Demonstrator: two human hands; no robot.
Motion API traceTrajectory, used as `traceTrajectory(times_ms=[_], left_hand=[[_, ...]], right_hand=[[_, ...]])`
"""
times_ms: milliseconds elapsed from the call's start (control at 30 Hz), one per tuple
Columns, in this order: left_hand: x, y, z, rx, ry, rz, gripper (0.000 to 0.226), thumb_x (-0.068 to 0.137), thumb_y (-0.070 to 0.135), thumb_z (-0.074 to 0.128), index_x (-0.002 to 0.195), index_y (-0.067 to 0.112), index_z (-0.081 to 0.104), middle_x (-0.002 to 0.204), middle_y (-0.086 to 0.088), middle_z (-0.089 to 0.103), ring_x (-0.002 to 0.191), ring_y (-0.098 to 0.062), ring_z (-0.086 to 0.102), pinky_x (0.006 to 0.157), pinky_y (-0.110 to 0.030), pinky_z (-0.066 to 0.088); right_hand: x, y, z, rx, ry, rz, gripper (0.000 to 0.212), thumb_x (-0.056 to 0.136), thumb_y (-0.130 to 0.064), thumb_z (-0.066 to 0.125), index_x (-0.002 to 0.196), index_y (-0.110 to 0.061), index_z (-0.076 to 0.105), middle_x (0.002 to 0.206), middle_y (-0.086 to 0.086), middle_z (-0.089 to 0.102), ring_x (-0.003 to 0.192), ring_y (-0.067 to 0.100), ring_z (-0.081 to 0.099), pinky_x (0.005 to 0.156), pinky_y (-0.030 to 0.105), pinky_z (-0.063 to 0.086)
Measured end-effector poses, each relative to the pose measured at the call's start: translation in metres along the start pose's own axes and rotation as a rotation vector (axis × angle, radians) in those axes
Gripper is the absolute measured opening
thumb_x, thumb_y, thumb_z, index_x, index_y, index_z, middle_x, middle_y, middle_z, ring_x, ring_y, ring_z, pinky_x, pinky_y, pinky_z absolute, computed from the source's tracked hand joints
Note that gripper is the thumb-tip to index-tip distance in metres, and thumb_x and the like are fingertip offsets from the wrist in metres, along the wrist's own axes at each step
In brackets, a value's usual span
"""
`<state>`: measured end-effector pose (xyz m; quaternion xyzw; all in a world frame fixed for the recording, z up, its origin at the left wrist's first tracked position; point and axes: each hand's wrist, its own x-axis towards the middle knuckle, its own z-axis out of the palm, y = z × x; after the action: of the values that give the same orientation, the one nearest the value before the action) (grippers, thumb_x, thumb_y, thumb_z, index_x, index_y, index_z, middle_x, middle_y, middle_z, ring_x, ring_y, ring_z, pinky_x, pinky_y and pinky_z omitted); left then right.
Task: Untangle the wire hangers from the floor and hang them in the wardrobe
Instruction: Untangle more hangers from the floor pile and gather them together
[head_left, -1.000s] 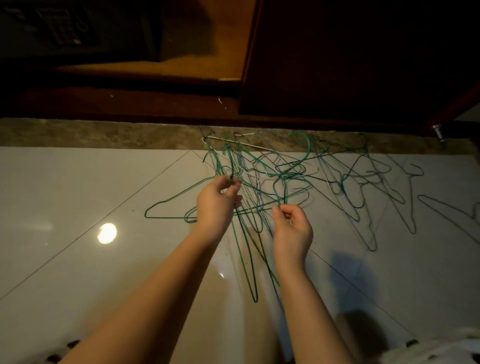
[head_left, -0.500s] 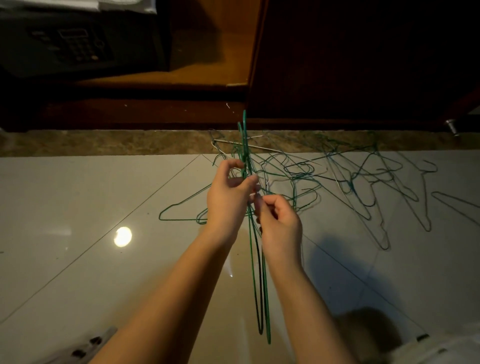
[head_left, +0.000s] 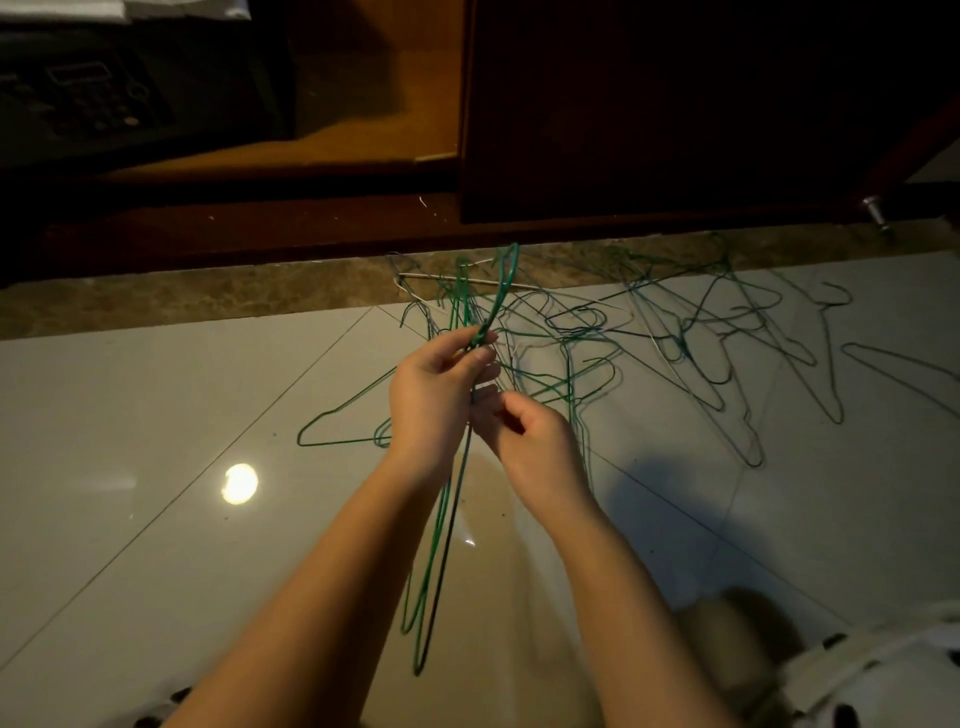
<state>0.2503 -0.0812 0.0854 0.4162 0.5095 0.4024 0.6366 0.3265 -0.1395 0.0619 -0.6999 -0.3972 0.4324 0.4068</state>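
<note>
A tangle of thin wire hangers (head_left: 675, 332), mostly green, lies on the pale tiled floor (head_left: 130, 415) in front of the wardrobe (head_left: 649, 104). My left hand (head_left: 436, 395) grips the necks of a few green hangers (head_left: 441, 551) lifted out of the pile; their hooks stick up above my fingers and their bodies hang down between my forearms. My right hand (head_left: 530, 441) is just right of the left, fingers curled beside the same wires; whether it pinches one is hidden. One green hanger (head_left: 337, 421) lies flat left of my left hand.
A dark wooden wardrobe door stands shut at the top right, with a metal doorstop (head_left: 875, 210) by its right edge. At the top left is an open wooden shelf holding a dark safe with a keypad (head_left: 88, 98). A marble threshold strip (head_left: 156, 301) borders the tiles.
My hands lifted a few hangers out of the pile and turned them upright. The right hand has since slid a little lower and right of the left.
</note>
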Motion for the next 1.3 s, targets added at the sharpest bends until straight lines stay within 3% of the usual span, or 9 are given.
traceTrajectory(times_ms=[67,233,333,433,567,800,1100,1200,1300], left_hand=[[0.0,-0.001,-0.001,-0.003,-0.018,-0.029,0.022,0.09,0.0,0.05,0.089,0.017,0.065,0.083,-0.002,0.065,0.076,-0.011,0.062,0.068,-0.019,0.053],[0.002,-0.011,-0.004,0.025,-0.006,-0.088,0.018,0.091,0.004,0.052,0.088,0.018,0.064,0.084,-0.002,0.063,0.077,-0.01,0.06,0.074,-0.022,0.052],[0.004,-0.023,-0.004,0.095,0.027,-0.097,0.007,0.089,0.01,0.057,0.092,0.01,0.064,0.079,-0.001,0.061,0.075,-0.01,0.058,0.075,-0.024,0.05],[0.006,-0.033,-0.008,0.134,0.069,-0.125,0.008,0.089,0.009,0.055,0.09,0.009,0.063,0.08,-0.001,0.06,0.075,-0.01,0.058,0.075,-0.024,0.049],[0.009,-0.037,-0.017,0.083,0.081,-0.172,0.018,0.092,0.008,0.051,0.08,0.017,0.061,0.085,-0.001,0.06,0.083,-0.014,0.058,0.083,-0.028,0.05],[0.011,-0.04,-0.024,0.04,0.056,-0.177,0.015,0.093,0.009,0.05,0.086,0.015,0.062,0.089,-0.003,0.061,0.086,-0.015,0.059,0.087,-0.032,0.052],[0.011,-0.044,-0.027,0.04,0.071,-0.186,0.015,0.093,0.009,0.05,0.085,0.015,0.062,0.09,-0.006,0.06,0.088,-0.018,0.059,0.087,-0.033,0.052],[0.01,-0.045,-0.03,0.049,0.08,-0.181,0.015,0.093,0.009,0.05,0.085,0.015,0.062,0.09,-0.006,0.061,0.089,-0.018,0.06,0.086,-0.031,0.052],[0.01,-0.042,-0.029,0.039,0.095,-0.168,0.014,0.093,0.01,0.051,0.085,0.016,0.061,0.084,-0.004,0.06,0.081,-0.014,0.059,0.081,-0.029,0.051]], right_hand=[[0.008,0.006,-0.014,-0.057,-0.027,0.006,0.018,0.089,-0.029,0.058,0.072,-0.031,0.064,0.071,-0.007,0.063,0.071,0.012,0.055,0.067,0.029,0.043],[0.059,0.078,-0.04,-0.052,0.279,0.294,0.011,0.092,-0.022,0.051,0.088,-0.026,0.061,0.096,0.001,0.066,0.088,0.02,0.059,0.073,0.027,0.044],[0.079,0.134,-0.044,-0.223,0.196,0.53,0.027,0.093,-0.02,0.047,0.118,-0.017,0.055,0.127,0.012,0.056,0.109,0.028,0.054,0.087,0.031,0.041],[0.085,0.163,-0.045,-0.529,0.146,0.555,0.043,0.093,-0.017,0.047,0.134,-0.009,0.041,0.138,0.014,0.043,0.122,0.032,0.045,0.096,0.036,0.041],[0.095,0.173,-0.044,-0.727,0.295,0.534,0.049,0.091,-0.022,0.053,0.134,-0.007,0.035,0.138,0.017,0.035,0.121,0.033,0.04,0.092,0.04,0.043],[0.103,0.184,-0.057,-0.597,0.385,0.657,0.059,0.092,-0.033,0.051,0.14,-0.011,0.026,0.142,0.017,0.028,0.124,0.036,0.035,0.092,0.045,0.042],[0.105,0.189,-0.073,-0.725,0.367,0.744,0.04,0.093,-0.02,0.047,0.128,-0.002,0.044,0.134,0.02,0.042,0.119,0.034,0.043,0.092,0.04,0.043],[0.103,0.186,-0.074,-0.52,0.382,0.697,0.032,0.094,-0.018,0.044,0.12,-0.002,0.054,0.123,0.017,0.057,0.112,0.031,0.054,0.083,0.03,0.042],[0.097,0.174,-0.074,-0.191,0.534,0.573,0.022,0.091,-0.022,0.054,0.104,-0.007,0.063,0.101,0.014,0.065,0.097,0.03,0.06,0.078,0.023,0.042]])
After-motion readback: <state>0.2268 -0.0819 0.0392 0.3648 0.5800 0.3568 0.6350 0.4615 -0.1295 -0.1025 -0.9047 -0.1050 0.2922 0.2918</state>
